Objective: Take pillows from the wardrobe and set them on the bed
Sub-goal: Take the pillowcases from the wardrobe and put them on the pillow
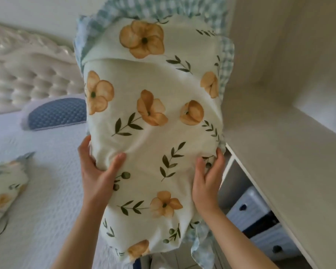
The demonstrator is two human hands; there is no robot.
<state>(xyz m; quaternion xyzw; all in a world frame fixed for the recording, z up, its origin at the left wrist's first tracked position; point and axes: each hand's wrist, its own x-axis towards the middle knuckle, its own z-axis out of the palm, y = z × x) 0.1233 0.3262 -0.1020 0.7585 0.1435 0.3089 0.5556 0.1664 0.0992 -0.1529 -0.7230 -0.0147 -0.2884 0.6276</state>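
Observation:
A cream pillow [153,117] printed with orange flowers and green leaves, edged in a blue-checked frill, fills the middle of the view, held upright in the air. My left hand [97,171] grips its left side with the thumb pressed into the front. On the other side my right hand [208,179] clasps the pillow's right edge. The bed [47,191] with its white quilted cover lies to the left and below. The pale wardrobe [279,152] stands close on the right.
A second floral pillow [4,193] lies on the bed at the left edge. A blue and white pillow [54,113] rests by the tufted cream headboard [27,74]. A light blue suitcase [260,220] sits in the wardrobe's lower compartment.

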